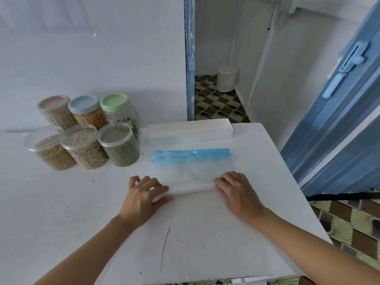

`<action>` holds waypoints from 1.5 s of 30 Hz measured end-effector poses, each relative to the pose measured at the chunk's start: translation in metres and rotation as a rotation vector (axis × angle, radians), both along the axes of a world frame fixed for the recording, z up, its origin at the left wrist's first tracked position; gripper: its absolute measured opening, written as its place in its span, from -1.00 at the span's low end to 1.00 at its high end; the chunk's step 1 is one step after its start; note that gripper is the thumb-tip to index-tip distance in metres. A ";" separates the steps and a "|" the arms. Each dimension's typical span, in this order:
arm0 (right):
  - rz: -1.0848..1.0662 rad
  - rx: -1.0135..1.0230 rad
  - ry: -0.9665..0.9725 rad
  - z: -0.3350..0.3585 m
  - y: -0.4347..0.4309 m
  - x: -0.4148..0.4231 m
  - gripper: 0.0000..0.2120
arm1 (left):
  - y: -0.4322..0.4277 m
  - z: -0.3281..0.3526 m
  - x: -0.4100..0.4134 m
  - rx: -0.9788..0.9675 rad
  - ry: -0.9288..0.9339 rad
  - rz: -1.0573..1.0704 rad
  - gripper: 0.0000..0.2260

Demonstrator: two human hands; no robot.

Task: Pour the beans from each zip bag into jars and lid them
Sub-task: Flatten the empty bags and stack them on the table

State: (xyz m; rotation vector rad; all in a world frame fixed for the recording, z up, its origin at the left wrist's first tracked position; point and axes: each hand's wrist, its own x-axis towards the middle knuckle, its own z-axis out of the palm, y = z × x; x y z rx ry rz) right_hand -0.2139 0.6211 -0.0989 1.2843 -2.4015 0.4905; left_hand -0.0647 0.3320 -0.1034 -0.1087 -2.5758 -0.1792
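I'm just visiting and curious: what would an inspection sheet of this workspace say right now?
Surface: white table, scratched near its front edge.
Job's things: six lidded jars of beans, back left; empty zip bag lying flat, near edge folded over.
Clutter: long white box behind the bag.
Hands: left hand and right hand each grip the bag's fold.
Cables: black cord beyond the table's right side.
Surroundings: blue door, patterned floor, white bin.

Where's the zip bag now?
Head view, centre-right: the zip bag lies flat on the table in front of the white box, near edge held by left hand and right hand.
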 end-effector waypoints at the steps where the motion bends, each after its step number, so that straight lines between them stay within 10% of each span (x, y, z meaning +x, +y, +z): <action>1: -0.018 -0.040 -0.034 -0.001 -0.002 -0.001 -0.80 | -0.002 0.000 0.000 0.000 -0.021 -0.014 -0.63; 7: -0.130 -0.170 -0.196 -0.006 -0.008 -0.007 -0.88 | -0.009 0.016 -0.021 0.177 -0.158 0.028 -0.44; 12: -0.179 -0.189 -0.199 -0.001 -0.015 -0.013 -0.93 | -0.009 0.026 -0.037 0.367 -0.369 0.200 -0.74; 20: -0.192 -0.175 -0.055 0.004 -0.023 -0.013 -0.91 | 0.011 0.028 -0.032 0.083 -0.226 0.320 -0.83; 25: -0.033 -0.108 0.037 0.002 -0.007 -0.017 -0.85 | 0.008 0.016 -0.026 0.045 -0.015 0.002 -0.93; 33: -0.092 -0.120 -0.074 -0.002 0.011 -0.013 -0.79 | -0.024 0.008 -0.018 0.110 -0.164 -0.195 -0.66; 45: -0.239 -0.176 -0.136 0.012 -0.024 -0.029 -0.89 | -0.002 0.030 -0.055 0.506 -0.284 0.297 -0.93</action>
